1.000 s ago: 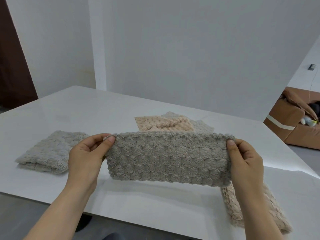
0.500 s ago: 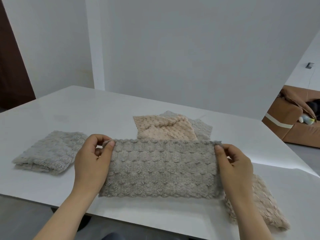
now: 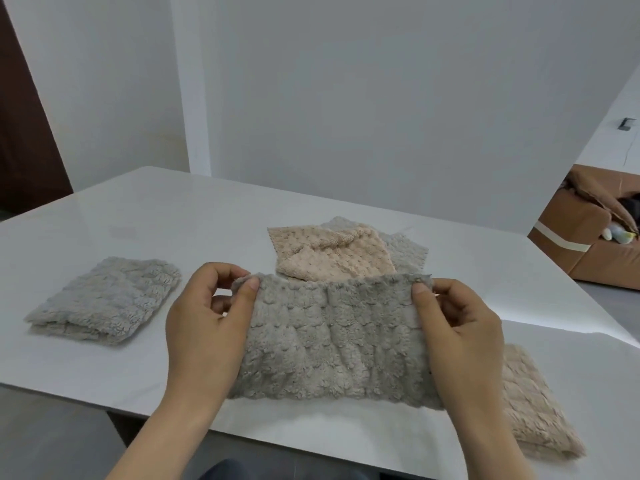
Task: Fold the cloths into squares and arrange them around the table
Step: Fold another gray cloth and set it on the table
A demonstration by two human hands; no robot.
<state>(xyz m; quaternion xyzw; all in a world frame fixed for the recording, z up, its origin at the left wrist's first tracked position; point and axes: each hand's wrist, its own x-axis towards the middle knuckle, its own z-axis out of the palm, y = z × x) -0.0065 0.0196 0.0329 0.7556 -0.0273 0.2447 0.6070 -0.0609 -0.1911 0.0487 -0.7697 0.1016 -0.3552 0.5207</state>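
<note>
White walls close off the far side of the room, and a brown sofa [image 3: 588, 237] shows at three o'clock beyond the glossy white table [image 3: 138, 220].

A fluffy grey textured cloth [image 3: 332, 341], already doubled into a long strip, hangs low over the near middle of the table. I cannot tell whether its lower hem touches the top. The left hand [image 3: 204, 323] pinches the strip's upper left corner between thumb and forefinger, with the other fingers curled behind. The right hand [image 3: 460, 334] pinches the upper right corner the same way.

The task looks roughly half done. A folded pale grey square cloth [image 3: 104, 303] lies at nine o'clock from the strip, well apart from it. A folded beige fluffy cloth [image 3: 533, 410] lies at four o'clock, partly behind the right wrist. The strip in hand probably needs one more fold, end to end, to make a square. At twelve o'clock a rumpled beige cloth [image 3: 329, 258] lies on a light grey cloth [image 3: 405, 254], and both are still unfolded.

The table's near edge runs just below the strip's hem, so a fold laid down there risks overhang. The folded beige cloth also lies close to that edge. Bare tabletop stretches at ten and eleven o'clock and again at two o'clock, which leaves room for placing the remaining squares.
</note>
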